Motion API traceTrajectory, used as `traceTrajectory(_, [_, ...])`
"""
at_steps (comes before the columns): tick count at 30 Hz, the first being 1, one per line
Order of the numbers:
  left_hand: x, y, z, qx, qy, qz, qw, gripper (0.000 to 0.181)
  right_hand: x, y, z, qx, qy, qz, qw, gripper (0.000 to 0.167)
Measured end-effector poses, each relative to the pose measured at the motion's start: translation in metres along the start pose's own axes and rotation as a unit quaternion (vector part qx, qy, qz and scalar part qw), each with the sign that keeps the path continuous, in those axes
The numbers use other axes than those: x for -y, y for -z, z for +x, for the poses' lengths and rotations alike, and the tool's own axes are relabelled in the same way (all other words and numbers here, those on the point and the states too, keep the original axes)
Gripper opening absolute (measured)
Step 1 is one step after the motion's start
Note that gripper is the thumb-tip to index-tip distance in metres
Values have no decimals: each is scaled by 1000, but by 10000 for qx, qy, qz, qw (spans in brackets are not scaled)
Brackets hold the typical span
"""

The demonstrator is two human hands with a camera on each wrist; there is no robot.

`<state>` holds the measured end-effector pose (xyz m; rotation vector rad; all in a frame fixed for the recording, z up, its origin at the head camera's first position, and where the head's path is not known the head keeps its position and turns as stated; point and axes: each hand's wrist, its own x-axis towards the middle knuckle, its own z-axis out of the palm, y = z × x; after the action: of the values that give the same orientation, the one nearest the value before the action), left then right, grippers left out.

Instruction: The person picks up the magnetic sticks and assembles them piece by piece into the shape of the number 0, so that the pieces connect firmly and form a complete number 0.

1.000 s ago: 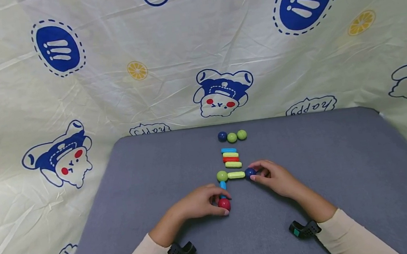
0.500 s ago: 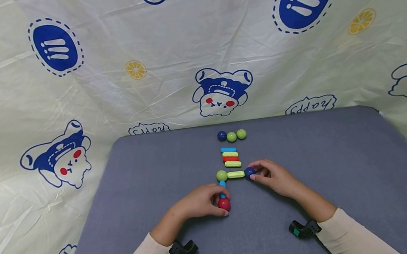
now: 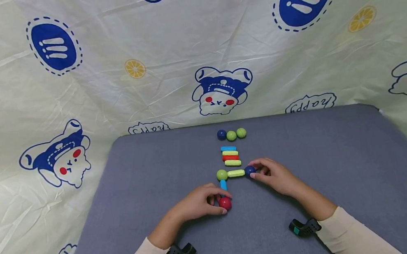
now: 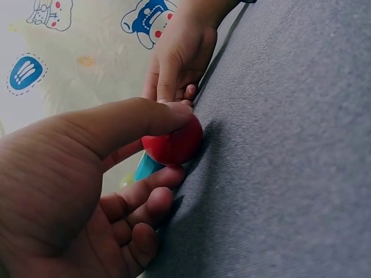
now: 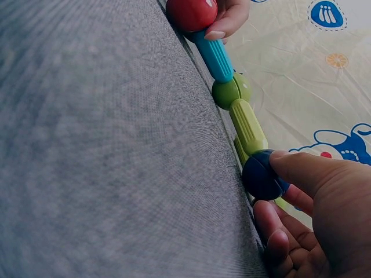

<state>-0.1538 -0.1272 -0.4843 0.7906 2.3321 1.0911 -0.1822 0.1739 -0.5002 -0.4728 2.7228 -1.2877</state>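
Note:
My left hand [image 3: 200,202] pinches a red ball [image 3: 224,203] between thumb and fingers; the left wrist view shows the thumb on top of the red ball [image 4: 175,141]. From that ball a blue stick [image 3: 223,185] runs to a green ball [image 3: 222,175], and a yellow-green stick [image 3: 236,173] continues rightward to a dark blue ball [image 3: 250,171]. My right hand [image 3: 276,177] grips the dark blue ball. In the right wrist view the blue stick [image 5: 215,59], green ball [image 5: 231,91] and yellow-green stick [image 5: 248,127] meet end to end.
Beyond the joined pieces, several loose sticks lie stacked in a column, among them a red one [image 3: 230,157] and a blue one [image 3: 228,149]. Farther back sit a dark blue ball [image 3: 221,135] and two green balls [image 3: 241,132]. A printed cloth [image 3: 170,97] hangs behind the grey table [image 3: 302,141].
The red ball and the near end of the blue stick have shifted very slightly right with my left hand. Both hands keep their hold; the head view has tilted slightly.

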Motion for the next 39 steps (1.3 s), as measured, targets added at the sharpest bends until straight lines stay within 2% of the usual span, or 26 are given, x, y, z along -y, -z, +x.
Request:
traceTrajectory(6, [1,-1,-2,-198,-149,-9,9997,36,1,0,1,-11,-20,-6,10000,33])
traceTrajectory(13, [3,-3,-4,-347,-157,-149,9992,35,1,0,2,7,-63,15,10000,33])
traceTrajectory(34, [0,-4,-4,-320,-91,-171,9993,37,-2,0,1,8,-29,50,10000,33])
traceTrajectory(39, [-1,-3,-5,-281,-29,-297,9992,38,-2,-1,0,-22,-22,34,10000,32])
